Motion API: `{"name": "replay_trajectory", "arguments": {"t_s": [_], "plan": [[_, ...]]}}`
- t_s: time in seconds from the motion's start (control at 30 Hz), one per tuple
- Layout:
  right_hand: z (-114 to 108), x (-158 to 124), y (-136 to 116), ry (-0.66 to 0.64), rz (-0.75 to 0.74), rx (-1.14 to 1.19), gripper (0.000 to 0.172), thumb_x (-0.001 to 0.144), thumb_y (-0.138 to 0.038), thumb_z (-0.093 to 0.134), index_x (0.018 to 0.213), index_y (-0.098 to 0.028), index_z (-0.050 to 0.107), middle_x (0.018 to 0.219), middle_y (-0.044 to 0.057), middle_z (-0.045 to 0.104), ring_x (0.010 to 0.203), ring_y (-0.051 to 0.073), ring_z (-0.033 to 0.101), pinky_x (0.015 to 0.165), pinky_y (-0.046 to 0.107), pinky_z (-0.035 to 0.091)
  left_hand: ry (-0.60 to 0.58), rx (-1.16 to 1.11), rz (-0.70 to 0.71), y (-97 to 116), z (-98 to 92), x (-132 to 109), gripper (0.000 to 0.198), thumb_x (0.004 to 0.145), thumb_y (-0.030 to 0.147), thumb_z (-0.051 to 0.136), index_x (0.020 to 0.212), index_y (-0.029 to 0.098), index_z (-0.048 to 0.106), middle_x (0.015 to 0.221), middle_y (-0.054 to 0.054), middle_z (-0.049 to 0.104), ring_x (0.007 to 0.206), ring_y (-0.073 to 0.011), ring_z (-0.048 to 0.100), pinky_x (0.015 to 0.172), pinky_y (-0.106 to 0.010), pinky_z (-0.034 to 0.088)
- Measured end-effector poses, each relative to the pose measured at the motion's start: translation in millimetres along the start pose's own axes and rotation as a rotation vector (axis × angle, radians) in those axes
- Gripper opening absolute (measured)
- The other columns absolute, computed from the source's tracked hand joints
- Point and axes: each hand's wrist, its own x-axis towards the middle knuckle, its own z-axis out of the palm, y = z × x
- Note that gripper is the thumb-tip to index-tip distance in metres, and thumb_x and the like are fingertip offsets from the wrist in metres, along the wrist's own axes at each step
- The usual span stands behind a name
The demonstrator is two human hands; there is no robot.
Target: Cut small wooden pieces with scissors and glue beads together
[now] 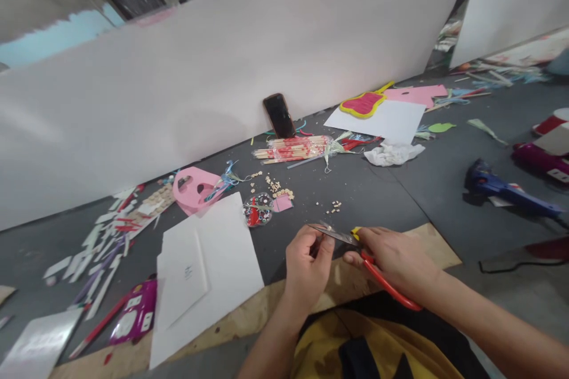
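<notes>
My right hand (395, 257) is closed around a pair of scissors (384, 284) with red handles and a yellow part near the pivot. Their metal blades point left, to the fingertips of my left hand (307, 257). That hand is closed in a pinch on a small pale piece, mostly hidden by the fingers and too small to name. Just beyond the blades, several tiny pale bits (334, 207) lie on the dark table. More small wooden-looking pieces (278, 185) are scattered near a round clear dish of beads (258, 210) and a pink paper square (283, 202).
White sheets (235, 249) and a pink cut-out (193, 189) lie to the left. A phone (279, 114) leans on the white partition (267, 41) behind bundled sticks (297, 148). At right are crumpled tissue (393, 154) and a blue glue gun (507, 189).
</notes>
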Motion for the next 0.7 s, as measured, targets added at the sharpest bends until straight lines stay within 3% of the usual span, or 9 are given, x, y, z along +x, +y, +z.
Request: {"name": "replay_trajectory", "arguments": {"t_s": [0.1, 0.3, 0.53, 0.7], "plan": [[0.0, 1.1, 2.4, 0.057, -0.046, 0.014, 0.033, 0.087, -0.050, 0.047, 0.086, -0.018, 0.055, 0.084, 0.011, 0.067, 0.079, 0.025, 0.062, 0.064, 0.033, 0.043, 0.011, -0.018, -0.002, 0.3, -1.9, 0.0, 0.018, 0.085, 0.027, 0.054, 0.077, 0.016, 0.065, 0.081, -0.006, 0.065, 0.076, -0.0160, 0.059, 0.069, -0.024, 0.046], [-1.9, 2.7, 5.0, 0.108, -0.111, -0.032, 0.044, 0.076, -0.054, 0.058, 0.094, -0.015, 0.054, 0.090, 0.015, 0.062, 0.085, 0.029, 0.058, 0.071, 0.039, 0.046, -0.041, -0.128, -0.110, 2.4, -2.5, -0.5, 0.019, 0.085, 0.028, 0.054, 0.078, 0.015, 0.066, 0.079, -0.004, 0.065, 0.073, -0.0152, 0.059, 0.064, -0.023, 0.043], [-2.8, 2.4, 3.8, 0.061, -0.128, -0.059, 0.036, 0.077, -0.051, 0.058, 0.091, -0.018, 0.053, 0.089, 0.013, 0.061, 0.083, 0.028, 0.057, 0.068, 0.038, 0.045, -0.110, -0.167, -0.211, 4.7, -3.6, -0.2, 0.023, 0.084, 0.031, 0.055, 0.077, 0.014, 0.067, 0.079, -0.005, 0.065, 0.074, -0.0161, 0.057, 0.062, -0.022, 0.042], [0.4, 2.9, 2.5, 0.028, -0.096, -0.016, 0.027, 0.082, -0.044, 0.057, 0.086, -0.018, 0.053, 0.086, 0.011, 0.063, 0.080, 0.026, 0.060, 0.066, 0.035, 0.045, -0.143, -0.155, -0.189, 4.8, -6.3, 0.4, 0.021, 0.084, 0.026, 0.055, 0.078, 0.015, 0.071, 0.074, -0.004, 0.065, 0.070, -0.0152, 0.056, 0.064, -0.023, 0.042]]}}
